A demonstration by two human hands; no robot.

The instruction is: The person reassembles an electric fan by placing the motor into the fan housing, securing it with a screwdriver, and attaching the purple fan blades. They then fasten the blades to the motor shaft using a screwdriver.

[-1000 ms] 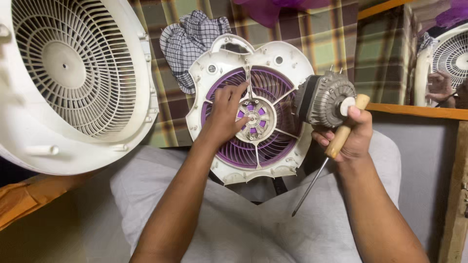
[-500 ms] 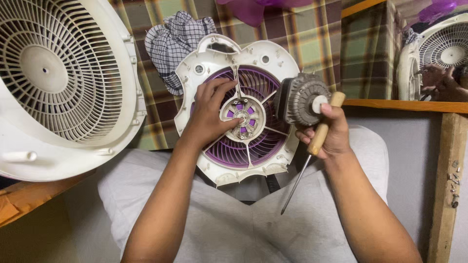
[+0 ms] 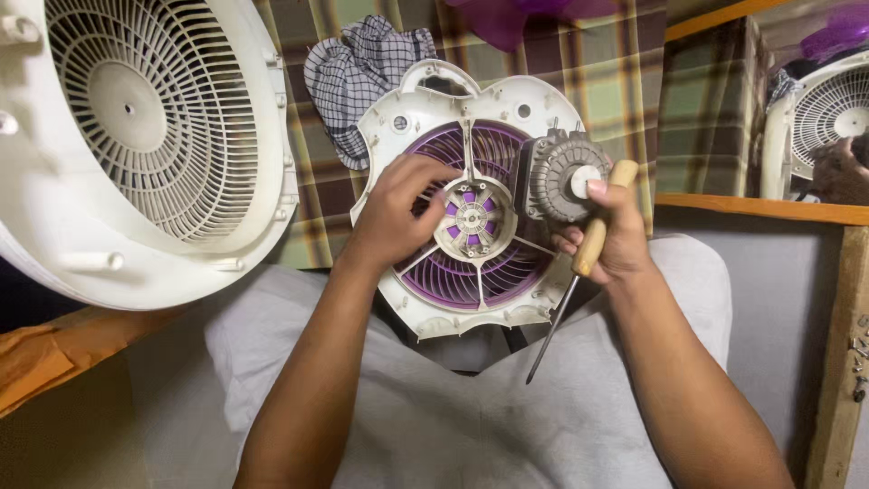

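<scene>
Head view, looking down over the lap. White fan housing (image 3: 471,195), roughly heart-shaped with screw posts around its rim, stands tilted against the knees, its open back toward the camera; purple blade wheel (image 3: 453,276) visible behind white spokes that run to a round central hub (image 3: 472,218). Left hand (image 3: 398,213) lies on the left half of the housing, fingers curled loosely over the spokes, fingertips just beside the hub; it presses on the part rather than closing around anything. Right hand (image 3: 615,240) is closed on two things at once: a grey finned motor (image 3: 559,177) with a white disc at its centre, held against the right edge of the housing with the thumb on that disc, and a screwdriver (image 3: 579,272) with a pale wooden handle pinned in the palm, its metal shaft pointing down and left toward the lap, tip free of everything. Grey shorts (image 3: 434,407) cover both thighs under the forearms. Large white fan grille (image 3: 145,136), round with close radial slats, fills the upper left, well apart from the hands. Checked cloth (image 3: 358,68), bunched, sits just above and left of the housing on a plaid green and brown covering (image 3: 588,63). Orange-brown wooden edge (image 3: 54,349) at lower left. Mirror (image 3: 806,100) at upper right reflects another grille. A few small screws (image 3: 858,362) lie on the wooden strip at far right.
</scene>
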